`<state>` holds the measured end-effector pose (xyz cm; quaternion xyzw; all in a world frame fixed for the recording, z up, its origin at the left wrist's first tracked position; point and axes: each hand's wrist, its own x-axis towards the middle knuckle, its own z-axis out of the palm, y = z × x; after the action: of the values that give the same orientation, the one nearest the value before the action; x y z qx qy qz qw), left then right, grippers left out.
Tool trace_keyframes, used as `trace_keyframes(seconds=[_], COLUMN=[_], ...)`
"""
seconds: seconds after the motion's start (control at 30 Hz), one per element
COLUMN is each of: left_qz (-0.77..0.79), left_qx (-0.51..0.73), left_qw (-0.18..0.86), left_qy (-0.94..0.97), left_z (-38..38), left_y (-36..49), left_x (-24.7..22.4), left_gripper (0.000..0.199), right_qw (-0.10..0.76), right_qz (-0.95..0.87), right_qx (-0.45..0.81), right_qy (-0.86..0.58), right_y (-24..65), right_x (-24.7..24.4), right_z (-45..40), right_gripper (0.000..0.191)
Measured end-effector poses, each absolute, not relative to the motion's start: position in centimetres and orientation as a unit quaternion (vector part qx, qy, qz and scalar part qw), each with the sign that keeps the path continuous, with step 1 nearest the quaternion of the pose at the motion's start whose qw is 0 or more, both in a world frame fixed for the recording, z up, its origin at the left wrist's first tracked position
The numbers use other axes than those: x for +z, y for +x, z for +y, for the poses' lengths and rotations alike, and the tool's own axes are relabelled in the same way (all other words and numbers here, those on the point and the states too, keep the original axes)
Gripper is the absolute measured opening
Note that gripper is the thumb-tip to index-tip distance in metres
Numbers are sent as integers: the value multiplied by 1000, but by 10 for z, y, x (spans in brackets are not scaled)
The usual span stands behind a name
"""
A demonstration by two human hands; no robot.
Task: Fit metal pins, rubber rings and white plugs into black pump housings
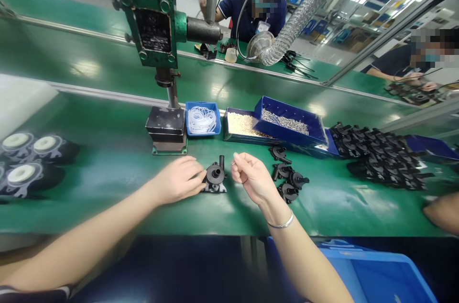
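Note:
A black plastic pump housing (215, 174) with a spout pointing away from me rests on the green bench. Against its left edge are the fingers of my left hand (183, 179), curled and gripping it. My right hand (251, 173) hovers just right of the housing, thumb and forefinger pinched on a tiny metal pin, only partly visible. Beyond the hands, a blue bin (292, 124) of small metal pins overlaps a bin of small cream-coloured pieces (240, 122). Several more black housings (289, 183) lie to the right of my right hand.
A green press (150, 21) stands behind its black block (166, 124). Beside it, a blue tray (203, 132) holds clear rings. Black parts with white discs (21, 174) sit at left, stacked housings (380, 155) at right. A blue crate (380, 265) is below. Co-workers sit opposite.

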<state>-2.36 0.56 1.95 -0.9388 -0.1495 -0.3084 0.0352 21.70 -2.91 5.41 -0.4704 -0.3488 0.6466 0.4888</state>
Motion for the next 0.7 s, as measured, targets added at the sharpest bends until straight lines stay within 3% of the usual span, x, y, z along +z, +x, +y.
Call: trace_keyframes(seconds=[0.13, 0.27, 0.47, 0.6, 0.7], left_qz=[-201, -219, -122, -222, -297], left_qx=[-342, -423, -490, -483, -405], left_qw=[12, -83, -117, -204, -271], left_qy=[-918, -875, -855, -822, -821], left_z=[6, 7, 12, 20, 28], left_y=[-20, 1, 24, 22, 20], left_x=[27, 45, 68, 65, 49], left_gripper=[16, 29, 12, 8, 14], right_qw=[499, 497, 503, 535, 567], right_qz=[-343, -336, -340, -348, -342], right_qx=[650, 667, 679, 631, 584], right_qy=[-459, -442, -412, -441, -470], right_y=[208, 197, 188, 199, 214], right_x=[60, 71, 82, 80, 72], right_z=[-32, -39, -47, -39, -31], right_gripper=[37, 40, 40, 34, 30])
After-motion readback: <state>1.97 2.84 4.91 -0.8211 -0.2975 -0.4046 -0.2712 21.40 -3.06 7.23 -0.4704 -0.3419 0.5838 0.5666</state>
